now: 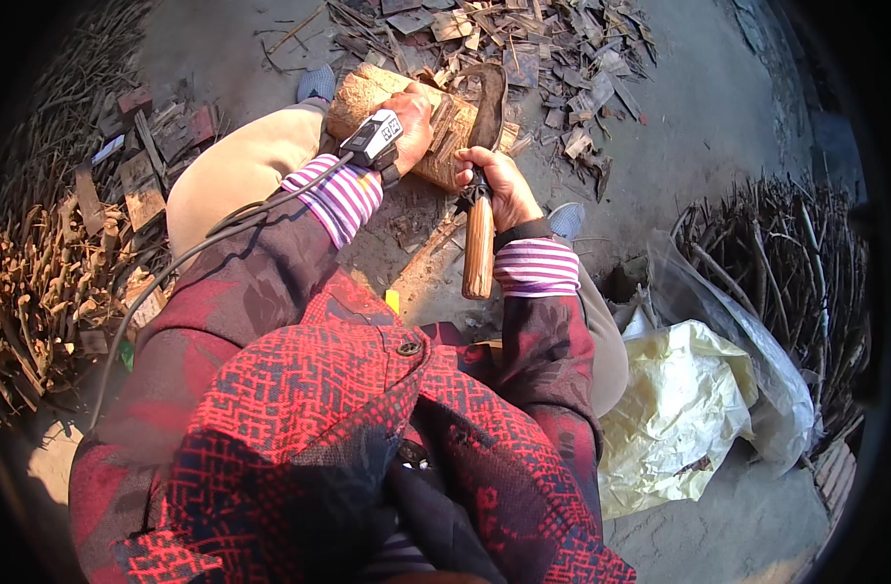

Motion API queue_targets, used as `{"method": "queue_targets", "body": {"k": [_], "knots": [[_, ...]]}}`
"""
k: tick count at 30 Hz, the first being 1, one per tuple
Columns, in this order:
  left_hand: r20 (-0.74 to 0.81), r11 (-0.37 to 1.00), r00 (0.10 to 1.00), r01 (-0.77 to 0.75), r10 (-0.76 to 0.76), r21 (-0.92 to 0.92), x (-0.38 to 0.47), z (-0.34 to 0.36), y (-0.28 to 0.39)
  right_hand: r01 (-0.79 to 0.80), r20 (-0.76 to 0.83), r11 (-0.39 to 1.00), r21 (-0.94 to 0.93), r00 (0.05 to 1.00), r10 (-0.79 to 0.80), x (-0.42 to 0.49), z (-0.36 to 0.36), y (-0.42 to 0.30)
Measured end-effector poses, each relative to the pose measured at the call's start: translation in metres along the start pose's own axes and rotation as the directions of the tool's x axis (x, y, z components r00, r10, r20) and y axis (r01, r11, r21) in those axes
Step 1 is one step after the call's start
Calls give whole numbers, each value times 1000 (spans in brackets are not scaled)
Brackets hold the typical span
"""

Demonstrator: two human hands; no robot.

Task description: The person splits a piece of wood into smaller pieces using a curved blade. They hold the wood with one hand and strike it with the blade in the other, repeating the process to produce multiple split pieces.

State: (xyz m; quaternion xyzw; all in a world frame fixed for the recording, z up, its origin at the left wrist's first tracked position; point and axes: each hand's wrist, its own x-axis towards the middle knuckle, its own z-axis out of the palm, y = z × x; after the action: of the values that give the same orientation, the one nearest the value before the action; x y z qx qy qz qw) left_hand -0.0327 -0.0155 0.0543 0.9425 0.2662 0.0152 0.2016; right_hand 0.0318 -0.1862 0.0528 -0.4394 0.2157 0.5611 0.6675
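A thick wooden log [359, 96] lies on the ground between my feet. My left hand [414, 125] rests on its upper side, over a piece of wood or bark [445, 124]; its fingers are partly hidden, so its grip is unclear. My right hand [500, 181] is closed around the upper handle of a billhook [489, 102] with a curved, dark blade and a wooden handle [477, 252]. The blade lies across the right part of the log, its hooked tip pointing left at the far side.
Split wood and bark scraps [584, 66] lie beyond the log. Bundled sticks [51, 292] and broken boards [142, 190] are at the left. More brushwood [774, 255] and a pale yellow plastic sack [679, 416] stand at the right. A cable [197, 248] runs along my left arm.
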Motion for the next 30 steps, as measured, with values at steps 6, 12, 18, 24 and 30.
{"method": "queue_targets", "body": {"k": [6,12,18,24,30], "knots": [[13,996,999,-40,42,-86,3,-7,-9,220,-203,831,-512,908,-366,13,-30,49],[-30,993,994,-104,102,-55,6,-5,-13,-98,-303,326,-940,678,-670,42,-45,82],[15,999,1000,-12,13,-41,18,-5,-28,-180,-312,259,-949,667,-677,51,-32,108],[68,981,984,173,-167,-88,15,-28,-49,-130,-199,151,-980,649,-734,54,-34,115],[122,746,956,284,-265,-602,0,-58,-54,-126,-152,89,-988,700,-697,50,-41,107]]}}
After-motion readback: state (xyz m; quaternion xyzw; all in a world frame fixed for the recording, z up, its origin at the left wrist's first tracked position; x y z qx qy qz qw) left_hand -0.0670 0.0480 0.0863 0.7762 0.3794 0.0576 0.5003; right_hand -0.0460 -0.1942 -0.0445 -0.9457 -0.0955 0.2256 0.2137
